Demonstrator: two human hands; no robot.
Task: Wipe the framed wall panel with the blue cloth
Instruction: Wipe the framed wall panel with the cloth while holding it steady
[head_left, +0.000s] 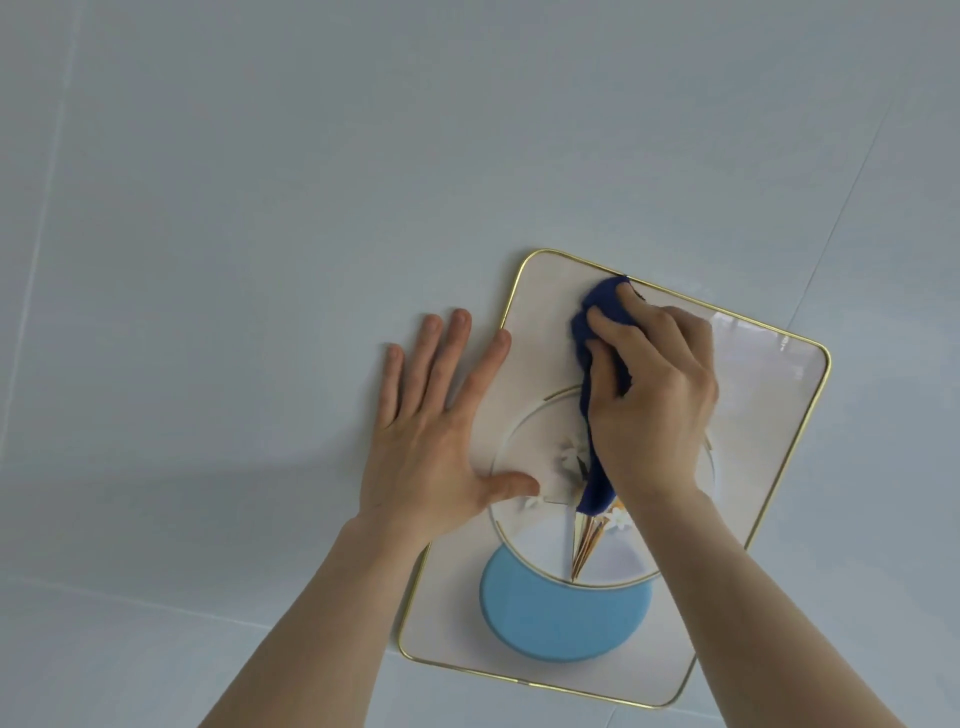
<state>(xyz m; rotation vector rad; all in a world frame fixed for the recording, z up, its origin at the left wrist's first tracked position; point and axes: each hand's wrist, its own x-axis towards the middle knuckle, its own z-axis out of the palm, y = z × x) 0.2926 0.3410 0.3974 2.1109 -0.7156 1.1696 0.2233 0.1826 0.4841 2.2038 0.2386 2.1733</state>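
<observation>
Prob. home interior: pale tiled wall (260, 208) w/ gold-framed decorative panel (545, 670)

Dark blue cloth (602, 317); white panel (769, 395) w/ gold rim, lt-blue disc (561, 618).

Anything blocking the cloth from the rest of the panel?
Only the left hand: its thumb and palm edge lie over the panel's left side. The right hand presses the blue cloth near the top edge; the right and lower areas are open.
</observation>
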